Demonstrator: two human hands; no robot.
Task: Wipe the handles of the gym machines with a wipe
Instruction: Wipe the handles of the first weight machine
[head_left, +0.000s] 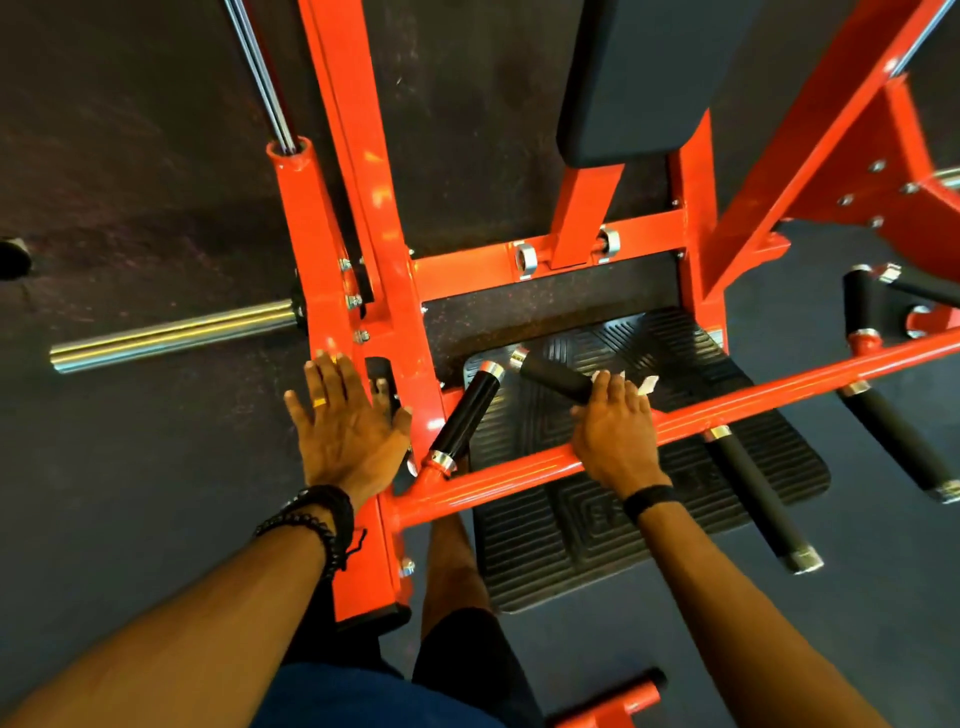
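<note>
Black foam covers the angled handle that the right hand is working on: its fingers curl over the near end of the grip with a white wipe pinched under them, only a few white corners showing past the fingertips. The left hand lies flat and spread on the orange frame upright, fingers straight and holding nothing, which looks like a brace for leaning in. To do this step well, I would judge that the wipe should wrap as far around the foam as the fingers allow, then slide up toward the chrome end cap with a slight twist, so the underside is cleaned as well as the top. The wipe looks bunched small, so opening it out would cover more surface per pass. The foam appears matte and slightly textured, likely to drag on a damp wipe, so firm, slow strokes suit it better than quick ones. Just beside it, a second handle, glossier and capped in chrome at both ends, stands between the 2 hands. At least 2 more foam grips hang off the orange crossbar to the right, above the ribbed black footplate.
</note>
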